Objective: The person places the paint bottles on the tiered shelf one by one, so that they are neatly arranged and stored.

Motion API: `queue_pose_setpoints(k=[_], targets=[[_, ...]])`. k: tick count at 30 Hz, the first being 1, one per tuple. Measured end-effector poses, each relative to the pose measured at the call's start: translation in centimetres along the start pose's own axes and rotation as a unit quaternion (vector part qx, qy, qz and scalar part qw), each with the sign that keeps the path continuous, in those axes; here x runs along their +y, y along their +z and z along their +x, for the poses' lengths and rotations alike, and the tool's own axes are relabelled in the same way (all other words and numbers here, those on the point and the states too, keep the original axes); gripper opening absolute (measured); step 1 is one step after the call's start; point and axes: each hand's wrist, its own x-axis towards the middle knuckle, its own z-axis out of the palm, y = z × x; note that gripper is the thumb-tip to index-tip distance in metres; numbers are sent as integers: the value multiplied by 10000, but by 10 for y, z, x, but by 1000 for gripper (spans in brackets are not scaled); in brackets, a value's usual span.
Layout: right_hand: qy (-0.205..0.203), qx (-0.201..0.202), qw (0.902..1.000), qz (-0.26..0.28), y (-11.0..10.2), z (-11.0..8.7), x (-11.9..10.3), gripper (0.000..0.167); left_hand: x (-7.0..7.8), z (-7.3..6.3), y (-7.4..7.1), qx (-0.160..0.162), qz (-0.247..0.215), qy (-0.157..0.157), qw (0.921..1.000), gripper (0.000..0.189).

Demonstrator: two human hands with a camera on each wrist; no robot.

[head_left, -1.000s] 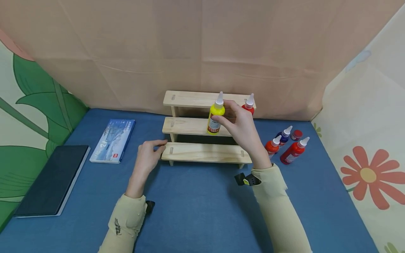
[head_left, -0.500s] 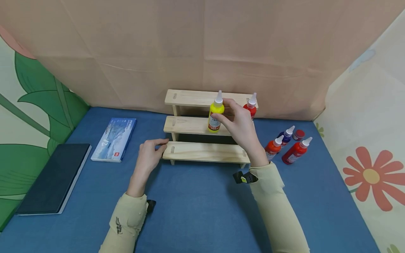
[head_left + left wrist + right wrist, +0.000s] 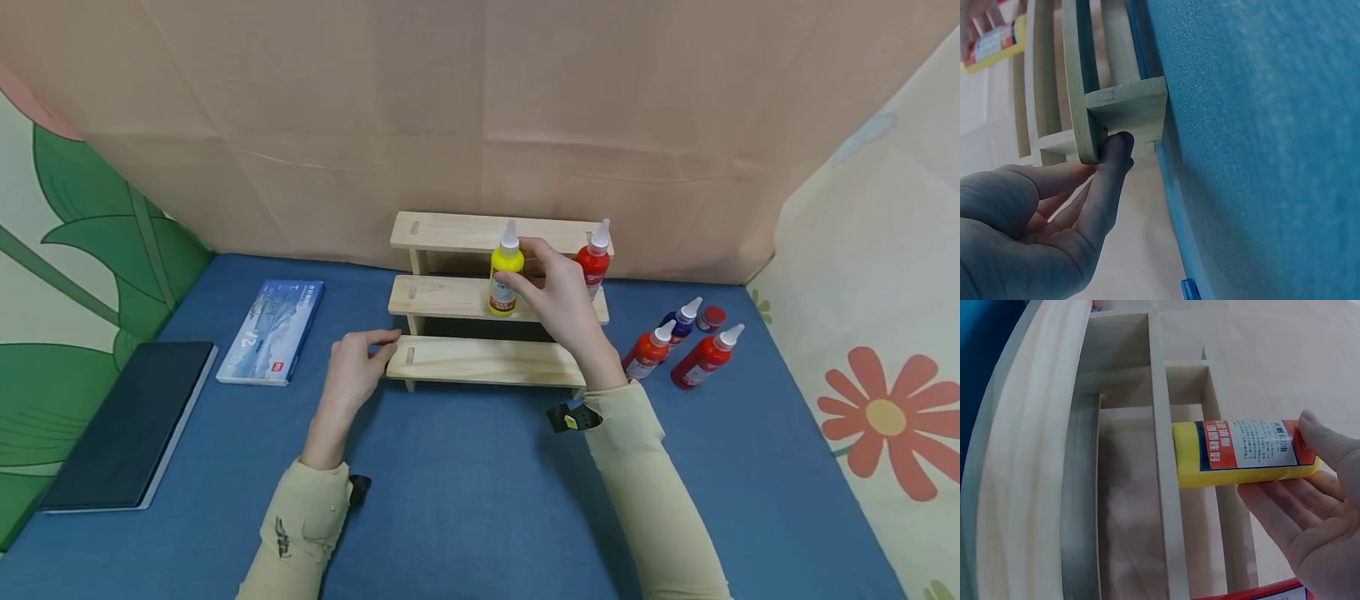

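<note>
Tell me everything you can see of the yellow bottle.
The yellow bottle looks like plastic, with a white conical top and a printed label of red, white and dark blue. It is pinched roughly upright in the right hand, at the middle shelf; whether its base fully rests there is unclear.

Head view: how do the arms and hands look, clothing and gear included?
The left sleeve and right sleeve are pale yellowish; the left bears a small dark marking. The left wrist device and right wrist device are black, the right with a yellow patch. Left hand and right hand are ungloved.
</note>
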Motion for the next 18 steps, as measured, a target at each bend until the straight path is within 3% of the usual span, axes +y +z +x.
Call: queue_pose_setpoints(k=[18], targets=[[58,-1,9998,166,4,-1,3,54,1,0,0,55,80,50,9999,26]])
